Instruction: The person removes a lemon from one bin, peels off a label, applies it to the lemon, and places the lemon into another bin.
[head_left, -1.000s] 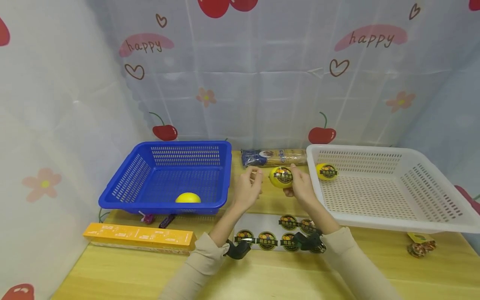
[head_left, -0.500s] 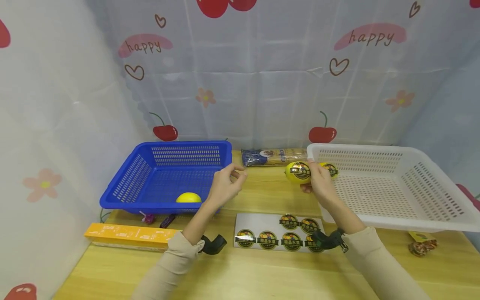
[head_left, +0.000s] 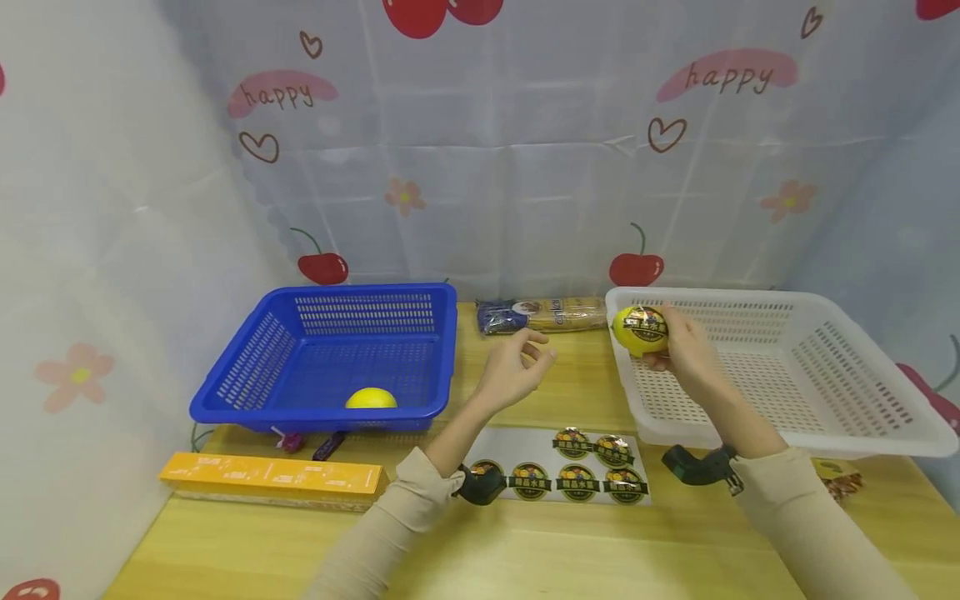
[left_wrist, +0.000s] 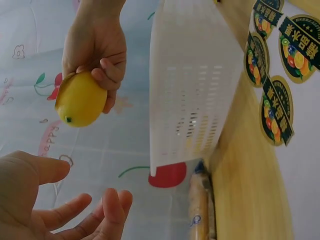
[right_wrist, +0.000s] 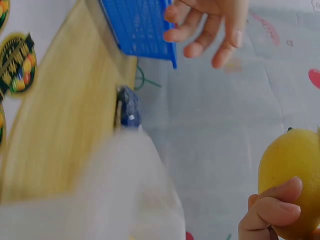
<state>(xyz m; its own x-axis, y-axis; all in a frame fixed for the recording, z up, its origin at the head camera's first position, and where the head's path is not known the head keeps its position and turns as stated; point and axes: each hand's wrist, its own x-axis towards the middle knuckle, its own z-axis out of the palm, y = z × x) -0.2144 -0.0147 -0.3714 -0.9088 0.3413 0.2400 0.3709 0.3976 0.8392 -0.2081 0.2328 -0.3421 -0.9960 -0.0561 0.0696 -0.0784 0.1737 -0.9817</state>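
Note:
My right hand (head_left: 696,354) holds a lemon (head_left: 639,332) over the left side of the white basket (head_left: 750,295). A black-and-gold fruit sticker (head_left: 647,325) is on the lemon's face. In the left wrist view the lemon (left_wrist: 82,102) shows its green stem end. My left hand (head_left: 513,371) hovers between the two baskets with bent, spread fingers and nothing in them. Another lemon (head_left: 371,399) lies in the blue basket (head_left: 360,290), partly hidden by its front rim. Below my hands lies a white sheet (head_left: 517,444) bearing several stickers.
A pack of spaghetti (head_left: 540,316) lies at the back between the baskets. An orange box (head_left: 273,479) is at the front left, with small wrapped sweets (head_left: 291,442) behind it. A snack packet (head_left: 840,479) at right is partly covered by the right sleeve.
My right hand has carried the lemon right, from the table's middle to over the white basket. My left hand drew away left, then came back right. The lemon inside the white basket is now hidden.

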